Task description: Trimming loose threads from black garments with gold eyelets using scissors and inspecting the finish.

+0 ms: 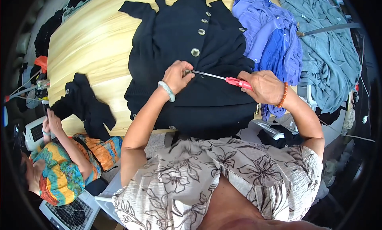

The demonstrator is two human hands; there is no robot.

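A black knit cardigan (171, 43) with a row of large metallic-rimmed buttons (195, 52) lies spread on the table before me. My left hand (178, 76), a pale bangle at its wrist, pinches one of these buttons between thumb and fingers near the lower part of the garment. In my right hand (264, 86) is a slim red-handled tool (239, 83) with a thin metal shaft; its kind is unclear. The shaft points left, and its tip reaches the pinched button. Whether the tip goes under the button is hidden by my fingers.
Purple-blue shirts (274, 35) lie heaped right of the cardigan, with grey-green garments (322, 50) beyond. On the left, a co-worker (59, 166) sits beside a small black garment (85, 104) on the wooden table (87, 43). A grey-white machine (69, 210) stands at lower left.
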